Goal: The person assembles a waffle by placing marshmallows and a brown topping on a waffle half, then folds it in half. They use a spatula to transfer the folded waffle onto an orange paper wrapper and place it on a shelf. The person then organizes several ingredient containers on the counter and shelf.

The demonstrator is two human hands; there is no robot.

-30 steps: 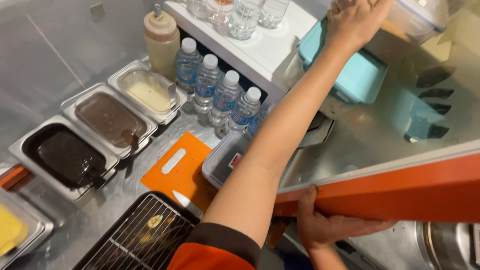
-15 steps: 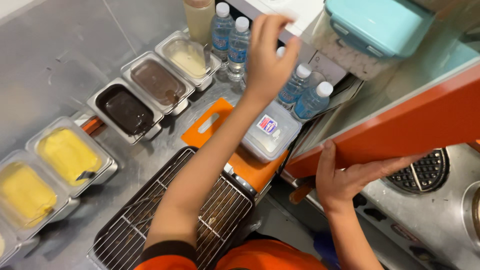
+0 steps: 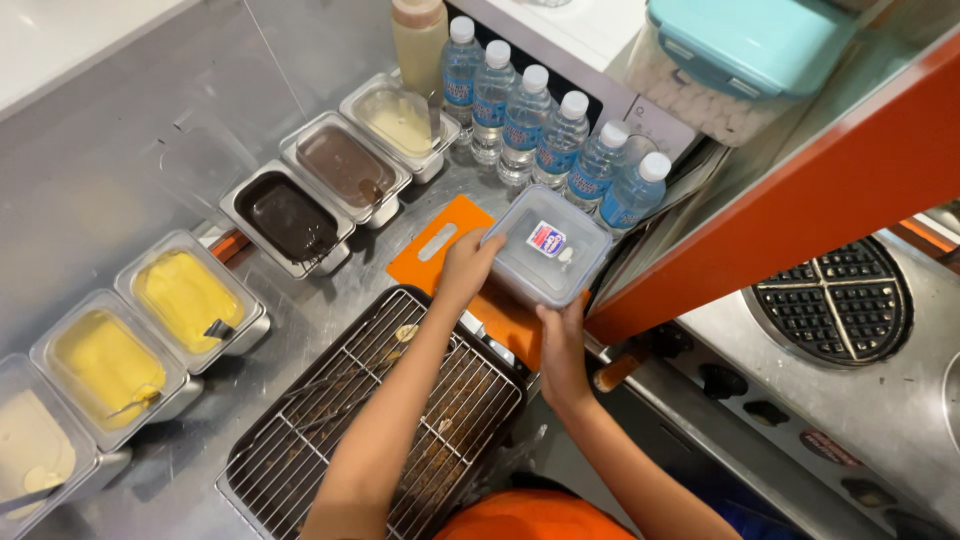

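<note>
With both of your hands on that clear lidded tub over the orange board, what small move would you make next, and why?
Probably lift the lid. Both hands already grip the clear tub: the left hand on its near-left edge, the right hand on its near corner. It rests on the orange cutting board with its lid shut, so it looks steady enough to open there.

Lidded container [image 3: 545,250] on cutting board [image 3: 440,250], bottles [image 3: 540,135] behind it, wire rack [image 3: 380,430] in front, sauce pans [image 3: 290,215] left (waffle iron [image 3: 830,300] far right).

Steel counter [image 3: 120,160] carries sauce pans [image 3: 290,215], bottles [image 3: 525,125], wire rack [image 3: 380,440].
</note>
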